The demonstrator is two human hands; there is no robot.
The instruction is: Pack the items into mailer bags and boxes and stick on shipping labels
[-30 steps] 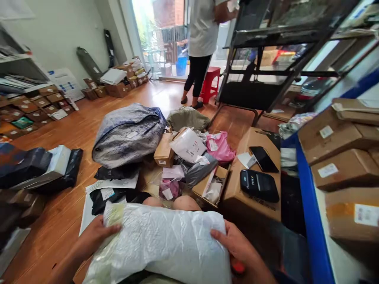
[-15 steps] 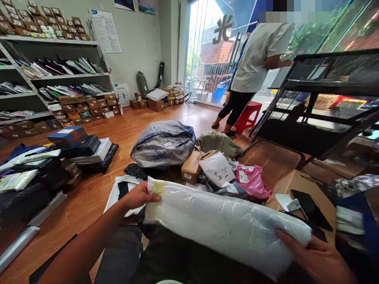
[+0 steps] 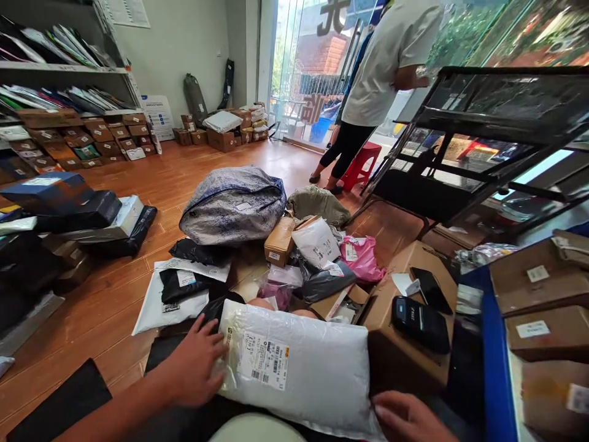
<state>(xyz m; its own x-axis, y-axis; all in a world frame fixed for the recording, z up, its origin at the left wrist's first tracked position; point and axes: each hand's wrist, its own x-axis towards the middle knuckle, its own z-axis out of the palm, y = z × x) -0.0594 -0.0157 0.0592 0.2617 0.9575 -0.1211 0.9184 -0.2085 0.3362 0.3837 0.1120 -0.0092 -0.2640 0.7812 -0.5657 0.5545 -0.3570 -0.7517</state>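
Note:
A white plastic mailing bag (image 3: 326, 362), padded and full, lies in front of me with its printed shipping label (image 3: 264, 361) facing up. My left hand (image 3: 197, 362) is at its left edge, fingers spread, beside clear tape wrapped over that end. My right hand (image 3: 409, 416) pinches the bag's lower right corner between thumb and fingers. Beyond the bag are a black packet (image 3: 181, 283) on a white mailer (image 3: 151, 304), a brown carton (image 3: 279, 240), a white parcel (image 3: 317, 241) and a pink bag (image 3: 361, 256).
On a cardboard box (image 3: 381, 316) at right sit a black label printer (image 3: 419, 324) and a phone (image 3: 430, 288). A big grey-blue sack (image 3: 230, 205) lies ahead. Parcels are stacked at left. A person (image 3: 377, 80) stands near a red stool (image 3: 365, 162) and black metal frame (image 3: 460, 147).
The white bag has been lowered and turned so its label shows. My left hand has let go of its upper corner and spread its fingers. The view has shifted down and right.

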